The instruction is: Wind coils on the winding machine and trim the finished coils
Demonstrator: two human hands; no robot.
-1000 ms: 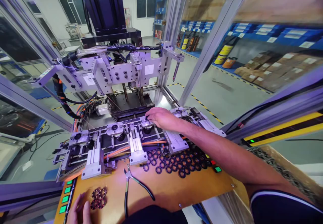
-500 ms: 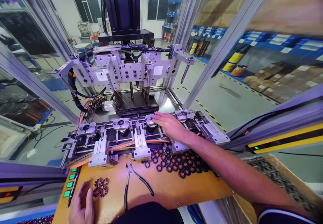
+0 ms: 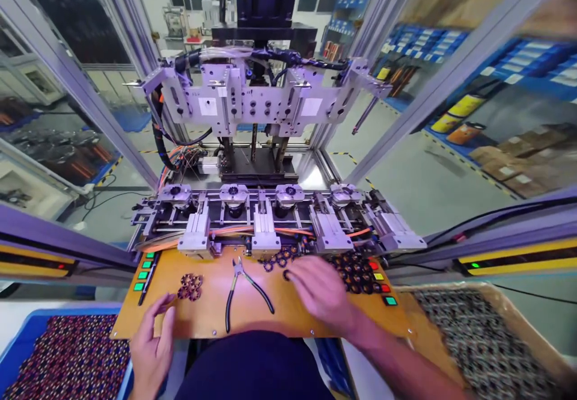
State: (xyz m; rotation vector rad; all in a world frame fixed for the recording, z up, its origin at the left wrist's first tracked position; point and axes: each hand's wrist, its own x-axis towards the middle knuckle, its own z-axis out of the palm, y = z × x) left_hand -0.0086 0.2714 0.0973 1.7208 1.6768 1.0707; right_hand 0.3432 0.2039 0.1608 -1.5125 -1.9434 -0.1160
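our right hand (image 3: 321, 295) lies low over the orange bench (image 3: 211, 316), palm down and blurred, its fingers spread on the heap of black rings (image 3: 347, 267); we cannot tell if it grips one. our left hand (image 3: 151, 343) rests at the near edge of the bench, open, fingers loosely curved, holding nothing, just beside the small cluster of copper-wound rings (image 3: 190, 286). between the hands lie the cutting pliers (image 3: 238, 292), handles toward us, probably so they are easy to take. behind the heap stands the fixture with four round nests (image 3: 288, 195) in a row, each carrying a dark ring. at the left a blue bin (image 3: 67, 358) holds many wound rings, at the right a box (image 3: 478, 334) holds black ones, each near its own hand.
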